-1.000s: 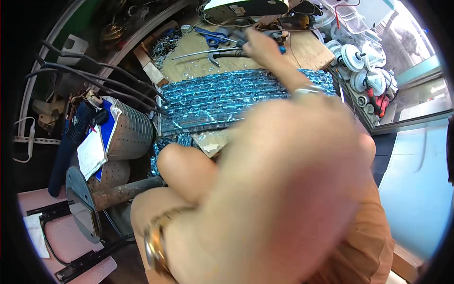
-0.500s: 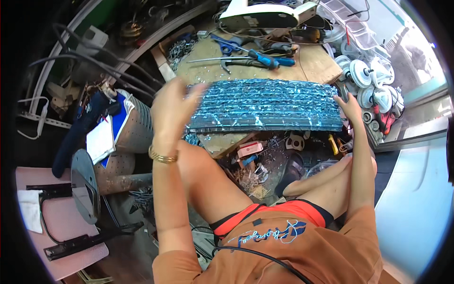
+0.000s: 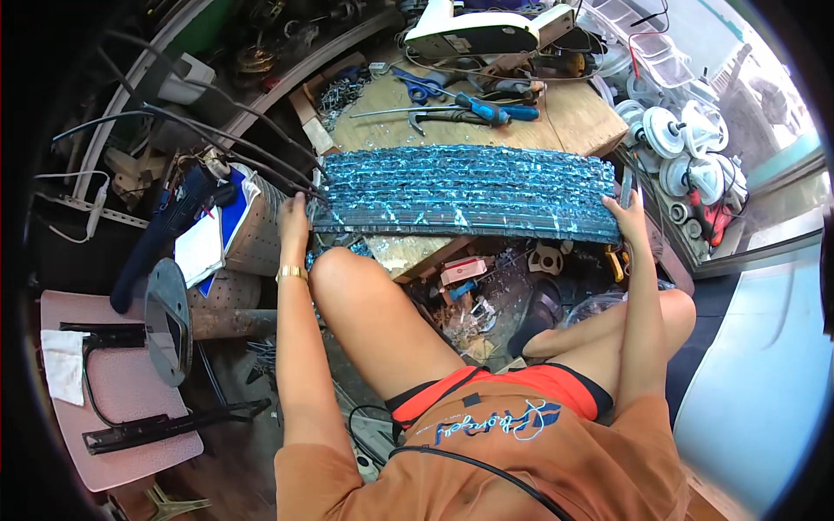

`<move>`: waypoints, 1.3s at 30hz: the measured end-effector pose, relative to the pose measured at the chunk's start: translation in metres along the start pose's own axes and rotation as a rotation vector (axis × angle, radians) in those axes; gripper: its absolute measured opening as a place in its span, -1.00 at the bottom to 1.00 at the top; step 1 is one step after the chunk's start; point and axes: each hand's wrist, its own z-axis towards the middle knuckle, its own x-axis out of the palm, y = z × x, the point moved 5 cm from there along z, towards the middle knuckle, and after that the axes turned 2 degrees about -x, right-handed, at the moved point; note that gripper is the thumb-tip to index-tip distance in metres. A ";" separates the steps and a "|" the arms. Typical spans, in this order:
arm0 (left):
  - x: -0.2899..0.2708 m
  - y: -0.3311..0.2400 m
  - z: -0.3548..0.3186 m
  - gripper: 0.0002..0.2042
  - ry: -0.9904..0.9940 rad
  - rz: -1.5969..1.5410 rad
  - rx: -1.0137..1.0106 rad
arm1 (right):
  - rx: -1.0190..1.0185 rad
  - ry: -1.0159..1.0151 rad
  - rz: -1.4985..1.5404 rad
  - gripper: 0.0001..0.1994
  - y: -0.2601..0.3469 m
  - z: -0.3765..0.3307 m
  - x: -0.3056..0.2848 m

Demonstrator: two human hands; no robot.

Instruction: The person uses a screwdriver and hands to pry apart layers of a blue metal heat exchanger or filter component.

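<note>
A long block of blue metal fins, resembling an air-conditioner coil with ragged edges, lies across the wooden board in front of me. Bent dark tubes reach out to the left from its left end. My left hand grips that end, its fingertips by the tubes. At the right end my right hand is closed around the block's edge, thumb on top. A narrow grey strip sticks up beside the right fingers; its kind is unclear.
Behind the block, a blue-handled screwdriver, blue scissors and a hammer-like tool lie on the board. White plastic wheels crowd the right. A perforated metal drum stands left, near a pink seat panel. Scraps litter the floor.
My left hand has come down from above the block's left part to its left end. The block has shifted slightly left, and my right hand with it. The tubes moved too.
</note>
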 end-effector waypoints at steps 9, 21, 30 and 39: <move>0.048 -0.050 0.063 -0.60 -0.039 -0.005 0.280 | 0.087 -0.224 0.343 -0.56 -0.033 -0.045 0.002; 0.076 -0.059 0.139 -0.44 -0.132 0.203 0.377 | 0.128 -0.127 0.291 -0.67 0.003 -0.112 0.067; 0.146 -0.142 0.020 -0.68 0.063 0.422 1.020 | -0.402 0.218 -0.685 -0.67 0.178 -0.044 0.107; 0.185 -0.104 0.036 -0.53 0.157 0.653 0.723 | -0.902 0.540 -0.903 -0.81 0.265 -0.067 0.312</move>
